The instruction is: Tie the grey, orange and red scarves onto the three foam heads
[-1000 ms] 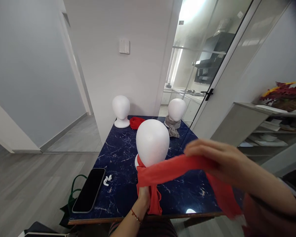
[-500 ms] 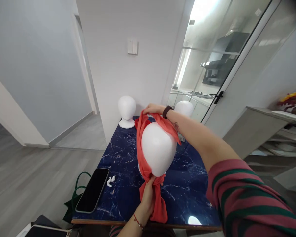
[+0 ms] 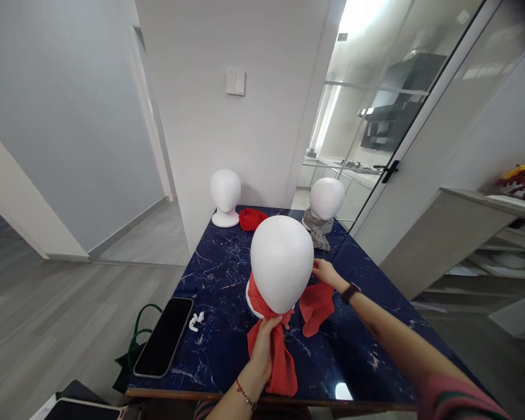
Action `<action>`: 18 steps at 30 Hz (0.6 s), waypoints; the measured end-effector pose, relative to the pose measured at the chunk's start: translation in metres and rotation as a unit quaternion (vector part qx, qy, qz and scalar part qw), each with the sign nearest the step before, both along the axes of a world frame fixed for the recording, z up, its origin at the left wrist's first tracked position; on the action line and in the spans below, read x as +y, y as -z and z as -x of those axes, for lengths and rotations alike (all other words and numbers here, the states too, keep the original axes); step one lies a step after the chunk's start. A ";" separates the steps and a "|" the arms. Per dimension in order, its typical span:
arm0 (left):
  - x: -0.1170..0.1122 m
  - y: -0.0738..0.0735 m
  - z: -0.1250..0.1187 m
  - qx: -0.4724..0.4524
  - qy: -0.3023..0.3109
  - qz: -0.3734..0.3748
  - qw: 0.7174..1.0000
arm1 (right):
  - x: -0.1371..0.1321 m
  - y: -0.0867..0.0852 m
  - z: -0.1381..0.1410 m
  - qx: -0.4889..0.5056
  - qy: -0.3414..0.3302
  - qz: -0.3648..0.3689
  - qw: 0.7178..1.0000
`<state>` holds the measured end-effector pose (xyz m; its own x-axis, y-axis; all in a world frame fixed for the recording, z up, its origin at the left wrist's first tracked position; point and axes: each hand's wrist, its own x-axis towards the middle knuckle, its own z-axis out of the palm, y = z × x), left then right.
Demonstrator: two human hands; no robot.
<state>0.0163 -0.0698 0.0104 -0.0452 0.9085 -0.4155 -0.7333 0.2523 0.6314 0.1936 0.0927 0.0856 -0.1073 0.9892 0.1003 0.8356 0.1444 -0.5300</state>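
A white foam mannequin head point(image 3: 282, 262) stands upright near the front of the table, with a coral-red scarf point(image 3: 284, 364) around its neck. My left hand point(image 3: 262, 348) is closed on the scarf at the front, just under the head's chin, and one end hangs below it to the table edge. To the right of the head, my right hand point(image 3: 326, 273) pinches the scarf beside the neck; its fingertips are partly hidden behind the head. The scarf's other end drapes onto the table beneath that hand.
The blue marbled table point(image 3: 219, 262) also holds a second foam head point(image 3: 226, 192), a bundled red cloth point(image 3: 252, 219), a third head point(image 3: 327, 198) wearing a grey scarf point(image 3: 319, 230), a phone point(image 3: 164, 338) and white earbuds point(image 3: 196, 321). A green bag point(image 3: 129, 359) is at the left edge.
My right hand has come down from above the head to its right side, taking the scarf's loop over the head and down to the neck. My left hand has stayed at the front.
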 end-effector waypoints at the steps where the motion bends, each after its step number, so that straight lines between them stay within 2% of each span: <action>1: 0.000 0.001 0.000 -0.006 0.012 -0.004 1.000 | -0.012 0.008 -0.010 0.005 0.004 0.011 1.000; 3: 0.001 0.002 -0.001 -0.011 0.019 -0.004 1.000 | -0.040 0.019 -0.024 0.052 -0.004 0.037 0.998; 5: 0.002 0.004 -0.001 -0.010 0.016 -0.008 1.000 | -0.074 0.026 -0.022 0.143 -0.029 0.057 0.988; 7: 0.004 0.007 -0.002 -0.011 0.014 -0.021 1.000 | -0.106 0.035 -0.002 0.237 -0.055 0.060 0.968; 10: 0.006 0.012 -0.003 -0.022 0.005 -0.034 0.999 | -0.140 0.053 0.048 0.318 -0.057 0.002 0.946; 12: 0.006 0.013 -0.003 -0.030 0.000 -0.031 0.999 | -0.151 0.066 0.078 0.330 -0.021 -0.040 0.943; 14: 0.005 0.011 -0.003 -0.030 0.011 -0.030 0.999 | -0.154 0.075 0.097 0.313 0.033 -0.061 0.947; 18: 0.000 0.001 0.001 -0.003 0.053 -0.075 0.996 | -0.150 0.080 0.103 0.271 0.094 -0.053 0.956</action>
<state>0.0155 -0.0701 0.0096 0.0569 0.9600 -0.2740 -0.7112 0.2316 0.6637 0.0906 -0.0577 0.0053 0.1673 0.9670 0.1920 0.4584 0.0961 -0.8835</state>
